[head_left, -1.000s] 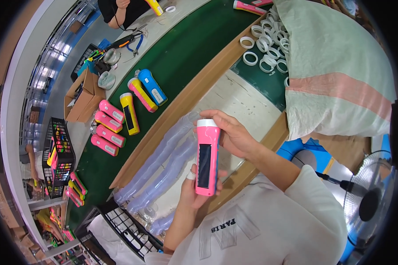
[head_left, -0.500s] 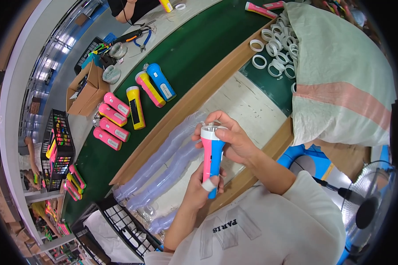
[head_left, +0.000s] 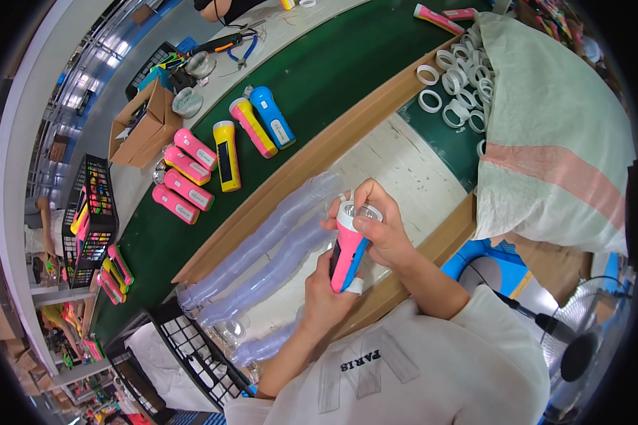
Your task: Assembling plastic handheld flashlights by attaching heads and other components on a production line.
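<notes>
Pink and blue plastic is forming the barrel of the flashlight [head_left: 345,246], which is standing at a tilt between my two hands, above the pale bench [head_left: 397,159] and near the bluish plastic sleeves [head_left: 262,241]. My left hand [head_left: 325,304] is clamping the lower barrel; its fingers are partly hiding behind the casing. My right hand [head_left: 383,230] is clasping the head, its thumb pressing near the edge of the white ring [head_left: 345,214]. By my assessment, I am dealing with a light, stiff article, its casing appearing smooth enough to slip in a loose or damp grip. I am rating the shiny reflector [head_left: 365,212] and the dark side panel [head_left: 336,256] as the parts most open to smudging or scratching. For sound handling, I am favouring the narrow barrel as the main hold and the ring's outer wall as the second, keeping fingertips off the opening.
</notes>
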Demonstrator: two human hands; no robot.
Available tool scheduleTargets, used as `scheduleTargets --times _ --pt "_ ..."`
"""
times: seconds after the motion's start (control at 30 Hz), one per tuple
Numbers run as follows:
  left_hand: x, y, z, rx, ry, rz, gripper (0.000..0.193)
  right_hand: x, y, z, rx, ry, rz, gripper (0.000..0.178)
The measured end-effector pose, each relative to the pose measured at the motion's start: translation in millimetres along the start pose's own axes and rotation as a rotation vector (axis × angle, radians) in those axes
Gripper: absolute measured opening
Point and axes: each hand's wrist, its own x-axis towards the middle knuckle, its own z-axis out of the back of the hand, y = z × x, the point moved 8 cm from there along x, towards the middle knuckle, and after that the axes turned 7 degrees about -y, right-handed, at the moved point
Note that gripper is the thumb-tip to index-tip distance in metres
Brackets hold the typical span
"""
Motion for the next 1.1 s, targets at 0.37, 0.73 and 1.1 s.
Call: scheduleTargets --times 0.37,0.73,1.1 --pt "124.0 13.2 134.0 0.525 -0.458 -0.124 0.06 115.0 122.4 113.3 -1.772 -0.52 0.697 0.043" --pt "130.1 -28.1 -17.1 0.817 -0.016 -0.688 0.032 119.1 134.8 147.0 -1.729 -0.283 0.662 0.018" --pt "113.9 -60.2 34.2 0.306 -0.302 -0.632 0.015 36.9 98.2 43.4 -1.226 -0.201 0.486 0.025"
